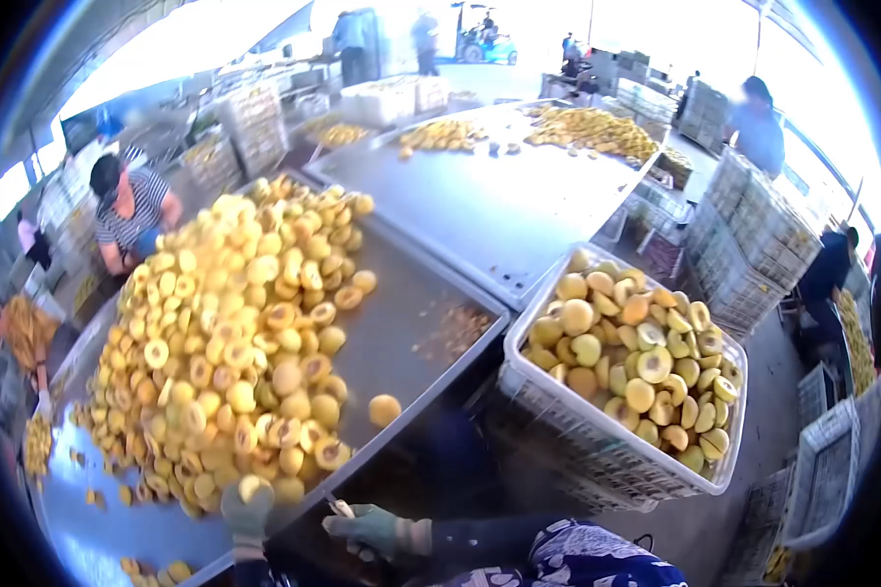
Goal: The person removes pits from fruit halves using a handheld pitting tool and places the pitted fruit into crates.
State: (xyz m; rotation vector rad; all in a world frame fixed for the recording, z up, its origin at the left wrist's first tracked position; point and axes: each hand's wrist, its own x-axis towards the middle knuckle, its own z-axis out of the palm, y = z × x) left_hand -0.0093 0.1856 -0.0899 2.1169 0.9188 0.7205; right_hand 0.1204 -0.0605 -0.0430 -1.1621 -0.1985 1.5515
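My left hand [247,517], in a pale green glove, is closed on a halved yellow peach [255,487] at the near edge of the metal table [401,318]. A large heap of halved yellow peaches [230,333] lies just beyond it, many showing a brown hollow in the cut face. My gloved right hand [370,530] is a little to the right, below the table's rim. Its fingers are wrapped round a small tool [341,508] with a pale end; its kind is hard to make out. One single peach piece [385,410] rests apart on the metal.
At my right stands a white plastic crate [597,430] full of peach halves. Pit scraps [465,328] lie in the table's corner. A second metal table [480,215] adjoins behind. Stacked crates [754,240] stand right; a person in a striped shirt [137,210] works at left.
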